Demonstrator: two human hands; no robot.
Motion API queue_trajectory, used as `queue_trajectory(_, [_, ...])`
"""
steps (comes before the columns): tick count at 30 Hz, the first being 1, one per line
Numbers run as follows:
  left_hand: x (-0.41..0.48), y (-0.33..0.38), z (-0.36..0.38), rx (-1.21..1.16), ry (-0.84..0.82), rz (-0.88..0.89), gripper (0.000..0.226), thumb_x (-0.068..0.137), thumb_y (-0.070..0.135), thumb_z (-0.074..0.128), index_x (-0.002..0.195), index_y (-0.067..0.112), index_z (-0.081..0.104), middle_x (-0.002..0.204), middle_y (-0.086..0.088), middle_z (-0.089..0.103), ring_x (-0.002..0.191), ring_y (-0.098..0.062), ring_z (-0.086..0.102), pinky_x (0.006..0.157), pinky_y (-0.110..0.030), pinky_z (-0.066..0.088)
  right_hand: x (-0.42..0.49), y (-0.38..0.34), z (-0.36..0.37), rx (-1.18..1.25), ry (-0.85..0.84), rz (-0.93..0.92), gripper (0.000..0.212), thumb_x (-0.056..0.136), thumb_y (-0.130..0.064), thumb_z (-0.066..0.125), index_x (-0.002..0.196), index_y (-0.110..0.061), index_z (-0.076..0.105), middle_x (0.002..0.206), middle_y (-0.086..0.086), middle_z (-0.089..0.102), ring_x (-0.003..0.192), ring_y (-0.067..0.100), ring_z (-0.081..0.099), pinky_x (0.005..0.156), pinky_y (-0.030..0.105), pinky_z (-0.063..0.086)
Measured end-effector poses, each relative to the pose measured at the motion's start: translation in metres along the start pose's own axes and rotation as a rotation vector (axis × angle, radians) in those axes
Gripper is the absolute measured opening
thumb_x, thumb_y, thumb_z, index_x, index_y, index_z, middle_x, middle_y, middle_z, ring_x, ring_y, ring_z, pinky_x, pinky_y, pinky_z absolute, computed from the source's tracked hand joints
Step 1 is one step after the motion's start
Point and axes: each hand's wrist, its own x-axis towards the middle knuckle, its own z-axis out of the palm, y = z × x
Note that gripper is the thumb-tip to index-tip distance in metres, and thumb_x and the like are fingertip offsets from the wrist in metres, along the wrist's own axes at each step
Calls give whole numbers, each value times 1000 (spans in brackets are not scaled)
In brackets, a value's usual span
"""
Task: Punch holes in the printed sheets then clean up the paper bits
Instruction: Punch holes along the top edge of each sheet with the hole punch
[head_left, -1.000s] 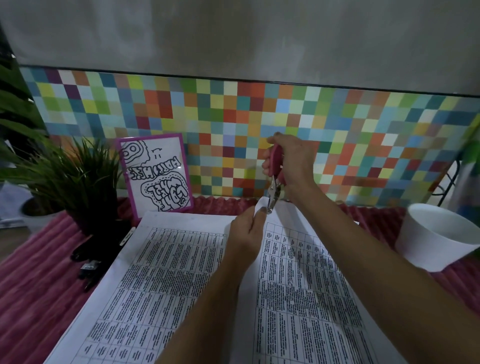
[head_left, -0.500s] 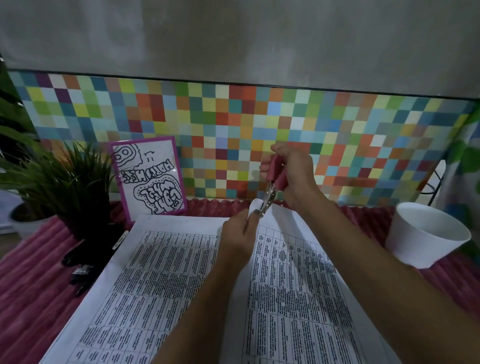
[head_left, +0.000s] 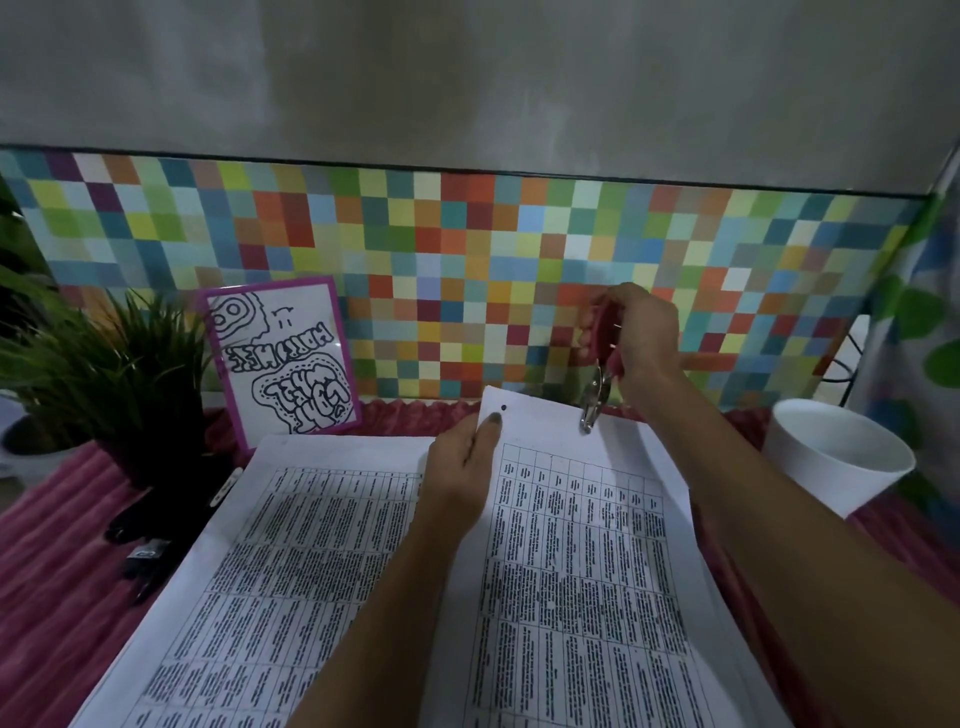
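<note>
While dim: pink ribbed cloth (head_left: 57, 561), mosaic wall (head_left: 415, 249).

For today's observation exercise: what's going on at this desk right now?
A person is punching holes in printed sheets. The right hand grips a pink-handled hole punch, its metal tip at the top edge of the raised sheet. The left hand holds that sheet near its top left corner, where one hole already shows. A white cup stands to the right.

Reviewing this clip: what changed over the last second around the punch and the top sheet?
The right hand slid the hole punch rightward along the top sheet's far edge, leaving a hole near the corner. The left hand still pins that corner; the white cup and framed drawing stayed put.
</note>
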Motion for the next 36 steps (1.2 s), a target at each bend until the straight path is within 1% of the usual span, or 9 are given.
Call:
queue_trajectory(3, [-1, 0, 2, -4, -17, 9, 34, 104, 28, 45, 83, 6, 59, 57, -13, 43, 51, -22, 41, 48, -31, 31, 3, 0, -8, -5, 10, -14, 19, 86, -6, 48, 74, -2, 62, 57, 13, 56, 43, 24, 49, 44, 29, 41])
queue_trajectory(6, [-3, -1, 3, 13, -26, 3, 32, 104, 27, 45, 78, 13, 58, 57, -8, 44, 51, -20, 41, 49, -28, 32, 5, 1, -11, -14, -5, -31, 20, 87, -7, 47, 75, -2, 62, 60, 16, 56, 42, 24, 49, 44, 30, 41])
queue_trajectory(12, [-1, -5, 4, 22, 4, -2, 42, 100, 36, 47, 80, 0, 53, 63, -28, 42, 55, -25, 41, 52, -37, 33, 4, 2, -7, -36, -61, -53, 19, 87, -8, 47, 80, 3, 61, 60, 18, 56, 40, 24, 48, 43, 28, 41])
queue_trajectory(17, [-1, -6, 4, 2, 15, -9, 44, 99, 36, 47, 86, -6, 55, 64, -28, 45, 56, -23, 43, 53, -36, 34, 4, 2, -6, -17, -80, -45, 19, 87, -7, 47, 85, 5, 62, 58, 17, 55, 39, 24, 47, 43, 29, 41])
queue_trajectory(21, [-1, -5, 5, -1, 3, 5, 40, 102, 32, 46, 84, -2, 56, 63, -26, 45, 55, -25, 43, 52, -32, 34, 5, 5, -6, -40, -77, -75, 21, 86, -7, 46, 81, 6, 63, 56, 17, 54, 37, 23, 46, 41, 27, 40])
queue_trajectory(24, [-1, -4, 5, -11, 5, 5, 43, 101, 34, 46, 85, -4, 55, 67, -33, 46, 55, -33, 44, 52, -40, 36, 7, 7, -5, -45, -80, -82, 23, 86, -7, 45, 80, 6, 63, 56, 17, 53, 37, 23, 46, 40, 27, 40])
queue_trajectory(31, [-3, 1, 6, -40, 24, -2, 41, 100, 31, 46, 85, -6, 55, 65, -33, 44, 56, -24, 44, 53, -33, 36, 7, 9, -3, -34, -54, -86, 23, 87, -8, 46, 80, 6, 63, 53, 15, 53, 35, 23, 45, 39, 27, 39])
queue_trajectory(33, [-2, 0, 6, -45, 23, -8, 42, 100, 32, 46, 86, -6, 55, 66, -34, 45, 55, -30, 43, 53, -35, 36, 7, 10, -3, -17, -25, -104, 25, 88, -8, 45, 80, 6, 63, 52, 15, 53, 35, 23, 44, 38, 26, 38])
queue_trajectory(36, [-1, -3, 4, -57, 16, -26, 44, 100, 37, 46, 92, -5, 58, 74, -38, 50, 61, -47, 51, 56, -42, 43, 7, 13, -4, -18, 14, -132, 26, 89, -9, 45, 78, 5, 63, 54, 16, 53, 38, 23, 44, 40, 29, 38])
